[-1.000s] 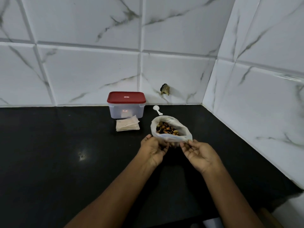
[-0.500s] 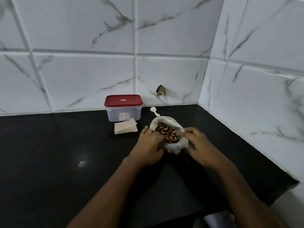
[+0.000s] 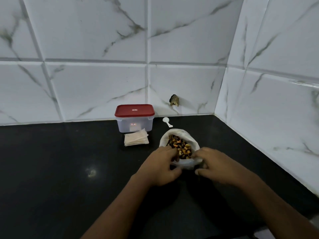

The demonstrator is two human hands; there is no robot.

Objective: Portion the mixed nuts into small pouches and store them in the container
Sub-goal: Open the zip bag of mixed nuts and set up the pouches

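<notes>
A white plastic bag (image 3: 177, 133) of mixed nuts (image 3: 179, 146) sits open on the black counter (image 3: 60, 169). My left hand (image 3: 160, 166) grips the bag's near left rim, fingers curled over the edge. My right hand (image 3: 217, 164) grips the near right rim, rolling the plastic down. A clear container (image 3: 134, 125) with a red lid (image 3: 134, 110) stands shut at the back by the wall. A small stack of pale pouches (image 3: 136, 139) lies just in front of it. A white scoop (image 3: 167, 121) lies behind the bag.
White marble-look tiled walls (image 3: 267, 109) close the counter at the back and on the right, forming a corner. A small dark hole (image 3: 174, 100) marks the back wall above the scoop. The counter's front edge shows at the lower right.
Both hands moved from under the bag's front up onto its rim, and the rim is now folded lower, showing more nuts. The camera view shifted slightly.
</notes>
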